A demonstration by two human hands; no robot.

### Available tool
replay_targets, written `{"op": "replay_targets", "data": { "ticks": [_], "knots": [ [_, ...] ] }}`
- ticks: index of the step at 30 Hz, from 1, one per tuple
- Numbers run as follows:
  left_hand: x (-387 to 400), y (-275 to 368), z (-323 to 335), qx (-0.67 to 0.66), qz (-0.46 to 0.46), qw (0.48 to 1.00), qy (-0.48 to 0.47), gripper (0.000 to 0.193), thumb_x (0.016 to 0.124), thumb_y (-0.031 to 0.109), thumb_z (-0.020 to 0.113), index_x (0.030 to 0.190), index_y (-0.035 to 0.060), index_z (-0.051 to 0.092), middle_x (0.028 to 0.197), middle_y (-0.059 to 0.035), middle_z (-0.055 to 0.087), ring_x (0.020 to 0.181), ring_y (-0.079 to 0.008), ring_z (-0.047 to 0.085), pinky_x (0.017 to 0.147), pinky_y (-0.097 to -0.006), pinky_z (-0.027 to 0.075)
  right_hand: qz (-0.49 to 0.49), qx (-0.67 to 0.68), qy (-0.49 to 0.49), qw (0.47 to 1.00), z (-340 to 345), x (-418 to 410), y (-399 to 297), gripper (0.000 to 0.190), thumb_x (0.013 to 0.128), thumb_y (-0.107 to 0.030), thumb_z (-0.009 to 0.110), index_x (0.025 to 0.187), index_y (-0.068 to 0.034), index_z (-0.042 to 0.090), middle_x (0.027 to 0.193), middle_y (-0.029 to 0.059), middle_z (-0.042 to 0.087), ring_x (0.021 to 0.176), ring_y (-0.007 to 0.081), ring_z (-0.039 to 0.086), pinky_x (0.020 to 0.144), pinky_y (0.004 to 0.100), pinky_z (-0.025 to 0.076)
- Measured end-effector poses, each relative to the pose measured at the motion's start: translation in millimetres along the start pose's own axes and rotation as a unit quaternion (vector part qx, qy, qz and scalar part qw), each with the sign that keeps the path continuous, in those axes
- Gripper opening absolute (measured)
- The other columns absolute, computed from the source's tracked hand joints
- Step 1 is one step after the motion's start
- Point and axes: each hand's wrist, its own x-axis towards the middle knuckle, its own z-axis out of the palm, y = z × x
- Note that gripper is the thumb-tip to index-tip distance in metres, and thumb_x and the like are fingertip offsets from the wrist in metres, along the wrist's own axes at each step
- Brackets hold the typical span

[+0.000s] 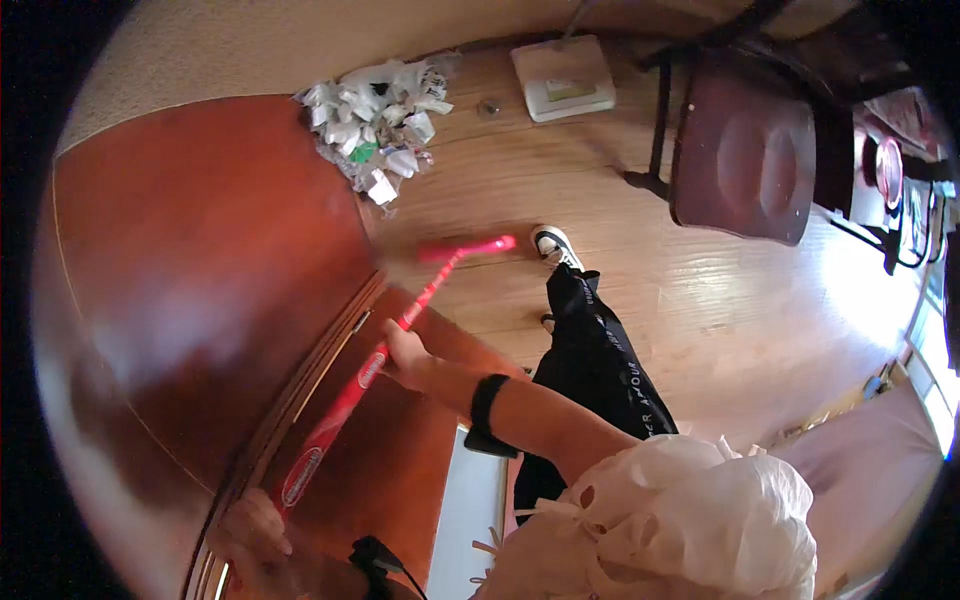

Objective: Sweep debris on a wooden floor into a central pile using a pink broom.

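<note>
A long red pole (pixel 352 390), bearing printed labels, slants across the view with a blurred pink head (pixel 465 249) at its far end, low over the floor; it looks like a broom or a mop. My right hand (pixel 407 354) is wrapped around the middle of the pole. Near the bottom left, my left hand (pixel 253 529) grips its upper end. A heap of crumpled plastic bags and paper litter (pixel 379 124) lies on the wood-look floor (pixel 480 172), beyond the pink head and against a reddish-brown wooden panel (pixel 210 225).
A white flat scale-like platform (pixel 566 79) stands by the wall, with a small clear object (pixel 489 108) beside it. A dark brown chair (pixel 742 150) is at upper right. My shoe (pixel 553 246) is close to the pink head. A wooden edge with a metal handle (pixel 361 322) runs near my hands.
</note>
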Motion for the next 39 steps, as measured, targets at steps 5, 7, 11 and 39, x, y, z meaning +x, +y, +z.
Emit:
{"op": "replay_targets", "data": {
  "ticks": [5,7,11,39],
  "knots": [
    [-25.9,23.6,8.1,-0.020,0.043,0.999,0.013,0.026,0.078,0.027,0.045,0.062,0.0103,0.036,0.050,0.0010,0.035,0.047,-0.0115,0.034,0.049,-0.0249,0.029,-0.023,-0.013,-0.088,0.996,2.9,-31.9,-6.4,0.018,0.075,-0.025,0.048,0.065,-0.010,0.043,0.057,0.0026,0.044,0.054,0.0146,0.047,0.055,0.0305,0.043],
    [-43.1,42.1,9.4,-0.036,0.069,0.997,0.025,0.026,0.079,0.028,0.045,0.062,0.0103,0.036,0.050,0.0011,0.034,0.047,-0.0114,0.034,0.049,-0.0248,0.029,-0.017,-0.008,-0.147,0.989,-6.8,-49.4,4.8,0.018,0.077,-0.026,0.046,0.075,-0.009,0.045,0.063,0.0032,0.049,0.055,0.0148,0.050,0.050,0.0282,0.042],
    [-91.0,86.6,5.5,-0.077,0.116,0.989,0.045,0.027,0.079,0.029,0.045,0.063,0.0103,0.036,0.050,0.0013,0.034,0.047,-0.0112,0.034,0.049,-0.0247,0.029,-0.030,-0.034,-0.207,0.977,-42.7,-95.1,31.4,0.024,0.079,-0.032,0.050,0.069,-0.010,0.043,0.059,0.0028,0.049,0.054,0.0144,0.049,0.051,0.0284,0.041],
    [-398.0,166.7,273.7,-0.262,0.037,0.932,-0.248,0.025,0.083,0.025,0.041,0.063,0.0128,0.032,0.051,0.0024,0.032,0.051,-0.0108,0.032,0.055,-0.0271,0.025,-0.221,0.183,-0.034,0.957,-418.8,-290.8,-14.1,0.028,0.080,-0.036,0.043,0.063,-0.015,0.035,0.046,0.0004,0.032,0.036,0.0150,0.033,0.038,0.0294,0.029]
  ]
}}
